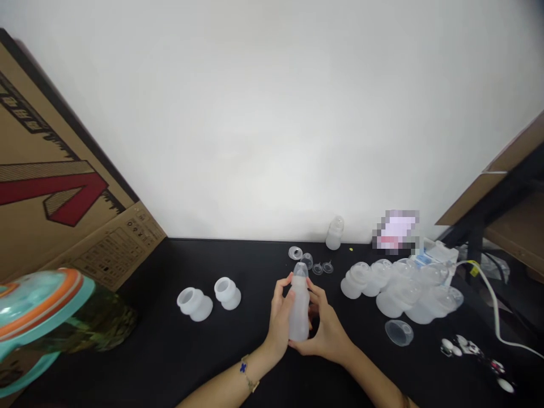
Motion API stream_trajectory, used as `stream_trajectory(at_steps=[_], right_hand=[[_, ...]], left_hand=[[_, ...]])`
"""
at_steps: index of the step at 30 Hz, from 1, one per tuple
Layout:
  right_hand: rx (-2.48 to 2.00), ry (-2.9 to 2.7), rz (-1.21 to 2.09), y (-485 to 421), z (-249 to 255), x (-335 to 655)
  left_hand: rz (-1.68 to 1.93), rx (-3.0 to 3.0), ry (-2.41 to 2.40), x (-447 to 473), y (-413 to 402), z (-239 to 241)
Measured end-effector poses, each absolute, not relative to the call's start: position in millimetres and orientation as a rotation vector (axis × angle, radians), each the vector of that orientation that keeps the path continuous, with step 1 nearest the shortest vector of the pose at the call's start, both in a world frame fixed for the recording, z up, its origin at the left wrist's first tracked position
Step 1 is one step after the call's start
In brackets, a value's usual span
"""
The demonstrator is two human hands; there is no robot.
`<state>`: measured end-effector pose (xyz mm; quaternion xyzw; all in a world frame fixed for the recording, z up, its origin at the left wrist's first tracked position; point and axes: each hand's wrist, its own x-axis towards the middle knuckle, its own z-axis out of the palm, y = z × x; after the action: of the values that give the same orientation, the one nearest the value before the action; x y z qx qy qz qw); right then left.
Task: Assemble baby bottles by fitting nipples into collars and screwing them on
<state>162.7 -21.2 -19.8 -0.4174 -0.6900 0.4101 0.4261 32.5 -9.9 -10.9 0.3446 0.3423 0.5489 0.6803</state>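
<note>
Two hands [330, 334] pinch one capped bottle [299, 311] between fingers [318, 295] — two open bottles [230, 297] sit left.

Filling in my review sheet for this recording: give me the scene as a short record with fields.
Left hand: around the left side of a frosted bottle
Right hand: on the same bottle's right side
Bottle state: clear top on, exact tilt unclear
Surface: black table
Left of hands: two white open containers
Right of hands: cluster of bottles; clear cup-shaped piece in front
Behind: small clear parts; small bottle by the wall
Far left: jug, cardboard box
</note>
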Motion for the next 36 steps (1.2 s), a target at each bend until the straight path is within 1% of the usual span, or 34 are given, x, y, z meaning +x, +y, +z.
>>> stream_trajectory(at_steps=[7,10,16,19,23,26,30,36], right_hand=[[-1.133,-1.77,0.884,-26,-27,162],[-1.108,-1.797,0.86,-25,-30,163],[-0.961,-1.725,0.95,-20,-25,169],[-0.937,-1.589,0.941,-18,-19,173],[-1.034,-1.42,0.871,-16,-8,180],[-1.038,-1.367,0.865,-16,4,185],[-1.116,-1.516,0.679,-19,19,193],[-1.112,-1.744,0.197,-23,28,207]], left_hand=[[1.167,0.725,0.73,28,-13,-11],[1.196,0.754,0.726,29,-13,-12],[1.2,0.795,0.784,25,-10,-11],[1.314,0.937,0.873,20,-9,-13],[1.122,1.116,0.753,18,-14,-18],[1.015,1.413,0.687,19,-18,-20],[1.002,1.782,0.69,18,-17,-22],[1.178,2.102,0.715,16,-14,-25]])
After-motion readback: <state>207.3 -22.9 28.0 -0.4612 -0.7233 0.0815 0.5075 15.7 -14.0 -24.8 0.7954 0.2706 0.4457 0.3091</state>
